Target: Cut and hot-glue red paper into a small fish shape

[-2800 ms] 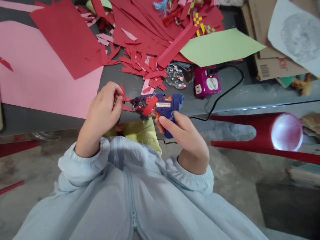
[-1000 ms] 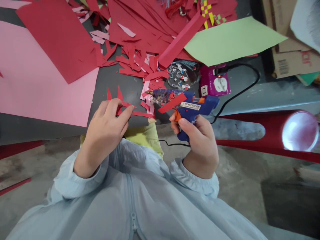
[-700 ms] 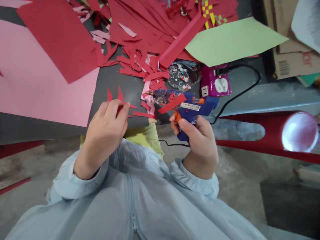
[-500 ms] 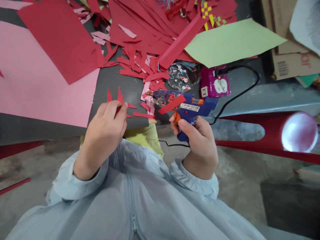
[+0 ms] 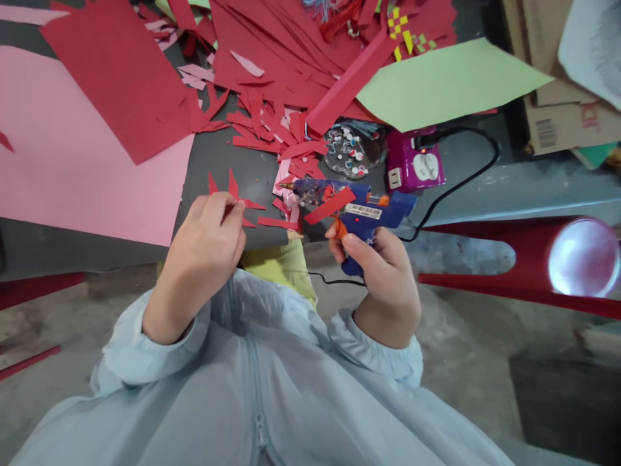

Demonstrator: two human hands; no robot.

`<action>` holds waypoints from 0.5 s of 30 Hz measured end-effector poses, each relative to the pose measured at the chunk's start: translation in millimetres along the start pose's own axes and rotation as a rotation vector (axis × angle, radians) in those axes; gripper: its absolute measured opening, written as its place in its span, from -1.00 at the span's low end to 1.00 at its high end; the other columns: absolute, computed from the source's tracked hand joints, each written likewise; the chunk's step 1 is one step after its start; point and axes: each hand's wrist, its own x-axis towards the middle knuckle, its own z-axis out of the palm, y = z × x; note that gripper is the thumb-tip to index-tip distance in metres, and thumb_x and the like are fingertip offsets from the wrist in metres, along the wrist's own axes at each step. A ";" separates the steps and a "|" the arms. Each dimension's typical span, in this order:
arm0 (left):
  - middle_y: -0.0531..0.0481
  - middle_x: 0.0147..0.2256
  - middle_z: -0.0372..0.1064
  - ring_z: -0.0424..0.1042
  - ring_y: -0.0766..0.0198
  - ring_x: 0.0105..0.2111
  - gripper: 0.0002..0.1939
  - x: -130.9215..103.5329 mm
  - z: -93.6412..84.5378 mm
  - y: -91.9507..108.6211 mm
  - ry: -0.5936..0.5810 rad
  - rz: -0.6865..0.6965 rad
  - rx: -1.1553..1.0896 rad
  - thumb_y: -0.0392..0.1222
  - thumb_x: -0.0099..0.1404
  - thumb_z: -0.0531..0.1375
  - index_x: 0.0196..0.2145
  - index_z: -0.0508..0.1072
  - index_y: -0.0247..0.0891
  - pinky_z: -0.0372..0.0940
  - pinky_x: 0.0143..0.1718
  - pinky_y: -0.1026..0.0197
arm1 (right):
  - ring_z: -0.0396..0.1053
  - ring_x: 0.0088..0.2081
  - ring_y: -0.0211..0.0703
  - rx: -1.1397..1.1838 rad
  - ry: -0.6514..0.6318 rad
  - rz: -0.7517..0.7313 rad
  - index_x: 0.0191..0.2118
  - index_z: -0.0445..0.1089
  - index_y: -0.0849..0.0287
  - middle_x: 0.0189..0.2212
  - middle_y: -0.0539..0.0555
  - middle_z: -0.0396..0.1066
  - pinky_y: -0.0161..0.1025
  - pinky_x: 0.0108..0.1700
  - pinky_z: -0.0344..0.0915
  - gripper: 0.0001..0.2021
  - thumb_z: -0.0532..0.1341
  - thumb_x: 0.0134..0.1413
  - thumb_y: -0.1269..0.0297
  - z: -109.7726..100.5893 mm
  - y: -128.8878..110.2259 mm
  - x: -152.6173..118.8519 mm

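Note:
My left hand (image 5: 204, 243) is closed, its fingers pinching a red pointed paper cutout (image 5: 233, 186) near the table's front edge. Several sharp tips stick out past my fingers; the cutout's middle is hidden under them. In my right hand (image 5: 383, 265) is a blue hot glue gun (image 5: 383, 212), with a finger at its orange trigger. The gun's metal nozzle (image 5: 287, 186) points left toward the cutout, a short gap apart from it. A red paper strip (image 5: 330, 206) lies across the gun's barrel, and a small red light shows on its side.
Red and pink paper scraps (image 5: 262, 126) heap up beyond my hands. A clear dish of beads (image 5: 352, 152) stands beside a purple power adapter (image 5: 414, 162) with a black cord. Pink sheet (image 5: 87, 155) lies left, green sheet (image 5: 451, 84) right, cardboard (image 5: 557, 123) at far right.
The glue gun has shifted very slightly to the left and down in view, with my right hand. My left hand keeps its pinch on the red cutout, almost unmoved.

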 end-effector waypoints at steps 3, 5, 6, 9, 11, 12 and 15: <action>-0.23 -0.12 0.44 0.42 0.07 -0.14 -0.71 1.2 -0.3 -2.7 0.001 -0.012 -0.034 -0.29 0.41 0.02 -0.07 0.50 -0.40 0.41 -0.10 0.06 | 0.21 -0.50 -0.30 -0.005 -0.015 0.008 -0.32 0.49 0.12 -0.56 -0.06 0.29 -0.32 -0.49 0.20 -0.77 0.25 0.22 0.07 0.4 -2.5 0.0; -0.22 -0.12 0.43 0.41 0.07 -0.15 -0.69 1.9 -0.6 -4.1 -0.018 -0.014 -0.036 -0.28 0.41 0.00 -0.07 0.50 -0.38 0.40 -0.11 0.04 | 0.20 -0.51 -0.30 -0.012 -0.033 0.012 -0.32 0.48 0.13 -0.56 -0.06 0.27 -0.32 -0.49 0.19 -0.75 0.24 0.22 0.05 0.0 -4.2 -0.5; -0.22 -0.12 0.43 0.41 0.07 -0.16 -0.68 2.2 -0.6 -4.4 -0.031 -0.011 -0.026 -0.28 0.41 0.00 -0.06 0.50 -0.37 0.40 -0.12 0.02 | 0.20 -0.51 -0.30 -0.015 -0.039 0.011 -0.32 0.48 0.14 -0.56 -0.06 0.27 -0.32 -0.50 0.19 -0.74 0.24 0.22 0.04 -0.4 -4.7 -1.0; -0.22 -0.11 0.41 0.40 0.05 -0.17 -0.66 2.5 -0.6 -3.4 -0.055 -0.011 0.013 -0.28 0.40 0.00 -0.01 0.48 -0.34 0.39 -0.13 0.01 | 0.21 -0.50 -0.29 -0.012 -0.052 0.001 -0.31 0.47 0.13 -0.56 -0.06 0.27 -0.31 -0.49 0.20 -0.75 0.24 0.22 0.05 -1.5 -5.1 -2.9; -0.24 -0.10 0.39 0.40 0.03 -0.15 -0.64 2.2 -0.6 -1.8 -0.065 -0.016 0.021 -0.29 0.39 0.00 0.05 0.47 -0.35 0.39 -0.12 -0.01 | 0.22 -0.50 -0.29 -0.001 -0.057 -0.008 -0.30 0.47 0.12 -0.55 -0.06 0.28 -0.31 -0.47 0.22 -0.77 0.24 0.22 0.07 -1.7 -4.4 -4.1; -0.25 -0.09 0.38 0.39 0.02 -0.14 -0.63 1.9 -0.6 -0.9 -0.071 -0.018 0.021 -0.30 0.39 0.00 0.06 0.46 -0.35 0.39 -0.12 -0.02 | 0.23 -0.50 -0.29 0.003 -0.059 -0.010 -0.29 0.46 0.12 -0.54 -0.06 0.29 -0.31 -0.47 0.22 -0.78 0.24 0.22 0.08 -1.6 -4.0 -4.6; -0.27 -0.08 0.36 0.38 -0.01 -0.12 -0.61 1.2 -1.0 1.9 -0.091 -0.015 0.024 -0.29 0.39 0.02 0.10 0.44 -0.32 0.40 -0.11 -0.05 | 0.23 -0.51 -0.29 0.003 -0.059 -0.012 -0.30 0.46 0.13 -0.54 -0.05 0.30 -0.30 -0.47 0.24 -0.79 0.24 0.21 0.09 -1.2 -3.3 -5.5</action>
